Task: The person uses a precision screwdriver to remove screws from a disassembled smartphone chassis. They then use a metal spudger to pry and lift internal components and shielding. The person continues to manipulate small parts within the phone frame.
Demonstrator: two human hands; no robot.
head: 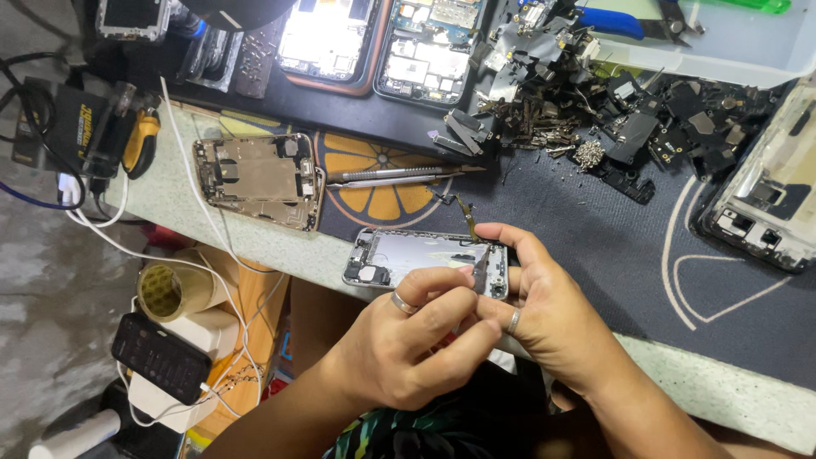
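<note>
As we look down at the counter (170, 200), both hands work over an opened phone shell (408, 255) lying at its front edge, partly on a dark mat (595, 255). Our left hand (408, 340), ringed, curls closed with fingertips pinched at the shell's right end. Our right hand (544, 306), also ringed, pinches a small dark tool (481, 268) against the same end; a thin flex strip (466, 217) rises just above. A second shell (259, 178) lies farther left, a metal pry tool (391, 176) beside it. Loose dark parts (595, 110) are heaped beyond. Tape roll (174, 289) and black phone (161, 357) sit below the counter.
</note>
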